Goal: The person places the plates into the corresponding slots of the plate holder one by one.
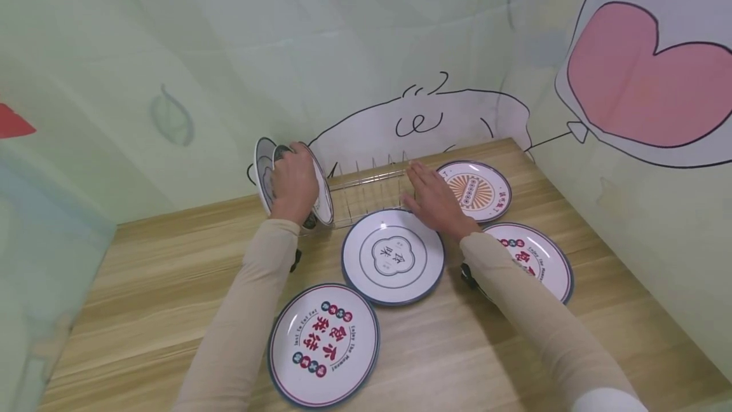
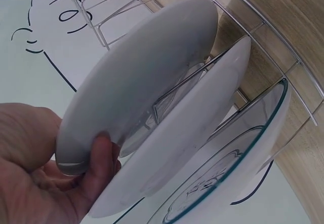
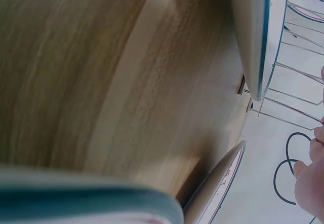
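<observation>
At the left end of a wire dish rack (image 1: 374,199), my left hand (image 1: 294,183) pinches the rim of a white plate (image 2: 136,77) between thumb and fingers. The plate stands on edge in the rack. Beside it in the left wrist view, a second white plate (image 2: 187,133) and a teal-rimmed plate (image 2: 230,178) also lean upright in the wires. My right hand (image 1: 437,199) touches the right end of the rack with its fingers fairly straight. Only part of that hand (image 3: 311,183) shows at the right wrist view's edge.
A blue-rimmed plate (image 1: 394,256) lies right in front of the rack, partly over a nearer red-lettered plate's edge. That red-lettered plate (image 1: 324,345) lies front left. An orange-patterned plate (image 1: 477,189) and another red-lettered plate (image 1: 546,262) lie to the right on the wooden table (image 1: 171,272).
</observation>
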`<state>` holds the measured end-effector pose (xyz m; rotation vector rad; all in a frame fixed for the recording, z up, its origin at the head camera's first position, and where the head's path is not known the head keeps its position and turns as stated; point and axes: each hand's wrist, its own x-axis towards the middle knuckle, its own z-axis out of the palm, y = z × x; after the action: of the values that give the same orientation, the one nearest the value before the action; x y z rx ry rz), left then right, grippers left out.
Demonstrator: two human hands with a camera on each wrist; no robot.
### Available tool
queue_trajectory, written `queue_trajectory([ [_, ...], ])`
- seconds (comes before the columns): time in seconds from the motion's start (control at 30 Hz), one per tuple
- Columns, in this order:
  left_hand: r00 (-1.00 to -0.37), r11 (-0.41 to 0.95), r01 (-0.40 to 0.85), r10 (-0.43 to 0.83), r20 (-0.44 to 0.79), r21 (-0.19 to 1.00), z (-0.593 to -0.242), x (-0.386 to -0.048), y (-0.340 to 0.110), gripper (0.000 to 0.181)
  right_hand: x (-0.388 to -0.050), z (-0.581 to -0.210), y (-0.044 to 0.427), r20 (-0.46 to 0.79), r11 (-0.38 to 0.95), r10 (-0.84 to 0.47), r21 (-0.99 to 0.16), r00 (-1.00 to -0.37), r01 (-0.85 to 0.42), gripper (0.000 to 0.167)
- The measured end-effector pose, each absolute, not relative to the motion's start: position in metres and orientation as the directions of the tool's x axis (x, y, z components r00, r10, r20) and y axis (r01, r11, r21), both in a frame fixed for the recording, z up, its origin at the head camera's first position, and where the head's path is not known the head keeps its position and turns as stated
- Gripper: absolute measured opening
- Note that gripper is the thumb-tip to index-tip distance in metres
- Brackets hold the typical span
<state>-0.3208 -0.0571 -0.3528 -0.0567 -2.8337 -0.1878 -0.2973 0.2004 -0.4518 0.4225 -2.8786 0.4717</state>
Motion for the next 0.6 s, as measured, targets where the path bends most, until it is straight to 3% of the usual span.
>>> queue_trajectory([
  [0.47,-0.960,0.992,0.069,0.037,0.277,0.106,-0.344,-0.317,-0.056,0.045,-0.297,-0.450,0.201,0.227,0.910,-0.252,-0.277,-0.941,-0.310,0.067],
  [0.6,-0.957,0.990,0.082,0.047,0.286,0.112,-0.339,-0.313,-0.056,0.037,-0.296,-0.449,0.201,0.226,0.909,-0.253,-0.277,-0.941,-0.311,0.067],
])
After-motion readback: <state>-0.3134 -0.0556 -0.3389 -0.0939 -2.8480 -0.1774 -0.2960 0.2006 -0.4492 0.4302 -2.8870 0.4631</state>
